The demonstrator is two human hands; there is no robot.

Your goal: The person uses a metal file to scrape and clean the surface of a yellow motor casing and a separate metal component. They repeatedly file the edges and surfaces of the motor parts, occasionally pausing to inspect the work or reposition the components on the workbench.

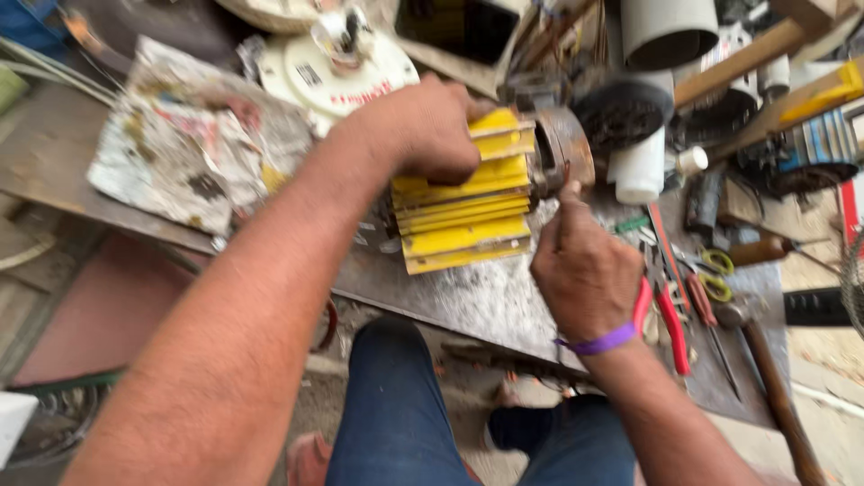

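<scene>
- The tabletop [486,301] is a scuffed grey metal sheet that fills the middle of my view and runs off toward 3 o'clock, crowded with tools.
- At 10 o'clock from centre I see a crumpled, stained sheet of paper [193,148] lying flat on the tabletop, well apart from both hands.
- Just right of centre lies the yellow finned motor [463,202], on its side, ribs running across, its rusty metal end cap [565,148] facing 3 o'clock.
- At 12 o'clock from the motor sits a round white cover [337,72], just behind it.
- My left hand [423,126] lies over the motor's top at its 11 o'clock edge, fingers curled down and clamped on the yellow housing.
- My right hand [585,270] sits at 4 o'clock from the motor, closed round a thin tool whose tip points up to the end cap; I cannot tell what kind of tool it is. A purple band [598,342] circles that wrist.
- At 1 o'clock from the right hand stands a white cylinder [641,166], near the end cap.
- A wooden-handled hammer [765,378] lies at 4 o'clock on the tabletop.
- Red-handled pliers [670,324] lie just beside the right hand at its 3 o'clock.
- Small scissors with yellow-green loops [715,274] lie beyond the pliers, toward 3 o'clock.
</scene>
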